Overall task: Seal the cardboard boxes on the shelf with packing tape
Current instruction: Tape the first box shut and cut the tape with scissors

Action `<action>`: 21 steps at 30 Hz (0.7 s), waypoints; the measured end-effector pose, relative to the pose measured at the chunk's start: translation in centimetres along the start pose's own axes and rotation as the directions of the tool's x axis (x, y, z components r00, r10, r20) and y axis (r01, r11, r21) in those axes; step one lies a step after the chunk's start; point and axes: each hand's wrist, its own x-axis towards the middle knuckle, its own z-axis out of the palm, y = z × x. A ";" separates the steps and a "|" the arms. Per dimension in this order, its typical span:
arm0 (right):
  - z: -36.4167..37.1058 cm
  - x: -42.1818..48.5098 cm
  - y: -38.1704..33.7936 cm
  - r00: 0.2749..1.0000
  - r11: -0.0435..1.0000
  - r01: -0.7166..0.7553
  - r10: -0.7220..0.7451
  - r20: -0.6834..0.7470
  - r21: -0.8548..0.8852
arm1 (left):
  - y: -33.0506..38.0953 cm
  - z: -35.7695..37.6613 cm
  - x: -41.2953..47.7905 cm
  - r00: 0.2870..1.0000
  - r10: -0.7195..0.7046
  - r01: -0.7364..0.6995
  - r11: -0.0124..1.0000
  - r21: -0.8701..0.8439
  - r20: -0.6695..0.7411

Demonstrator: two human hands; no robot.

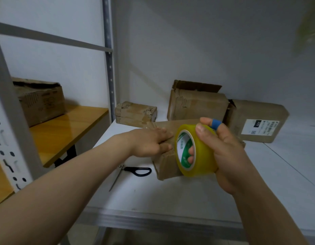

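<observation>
Tape roll (204, 156) is sitting in the right hand (229, 152), fingers curling through its core and thumb clamping over the rim, right up against the near end of the front box (168, 165). The left hand (148, 142) is lying flat, fingers straight, pressing down on top of that box. The scissors (137, 171) are lying just left of the front box on the white shelf (171, 195). Behind the front box an open-flapped box (197, 105) is standing, a small box (135, 112) is sitting behind-left, and a labelled box (257, 119) is lying behind-right.
</observation>
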 end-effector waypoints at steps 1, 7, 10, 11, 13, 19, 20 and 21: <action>0.0 0.0 -0.2 1.000 1.000 -0.004 0.004 -0.002 -0.019 | 0.1 -0.2 0.0 1.000 -0.007 0.006 1.000 0.013 0.021; -1.4 -0.8 -0.1 0.997 0.985 -0.070 0.071 0.002 -0.159 | 1.1 -1.1 0.1 0.994 -0.046 0.039 0.997 0.068 0.095; -1.7 -1.2 0.9 0.995 0.981 -0.098 0.098 -0.010 -0.167 | 1.3 -1.3 0.0 0.992 -0.060 0.054 0.997 0.055 0.109; -1.7 -1.3 1.0 0.994 0.981 -0.106 0.106 -0.007 -0.166 | 1.3 -1.3 0.0 0.992 -0.057 0.052 0.998 0.045 0.111; -1.7 -1.5 1.3 0.993 0.979 -0.119 0.119 -0.010 -0.164 | 1.3 -1.2 -0.2 0.993 -0.044 0.042 0.999 0.029 0.110; -0.9 -2.1 2.1 0.978 0.977 -0.195 0.201 0.062 -0.085 | 0.5 -0.8 0.2 0.997 -0.023 0.027 0.998 -0.051 0.068; -0.6 -2.2 2.3 0.974 0.975 -0.211 0.216 0.073 -0.073 | 0.5 -0.9 0.4 0.998 -0.018 0.022 0.998 -0.063 0.065; -0.4 -2.3 2.5 0.969 0.971 -0.229 0.234 0.079 -0.070 | 0.5 -1.0 0.5 0.997 -0.017 0.021 0.998 -0.059 0.069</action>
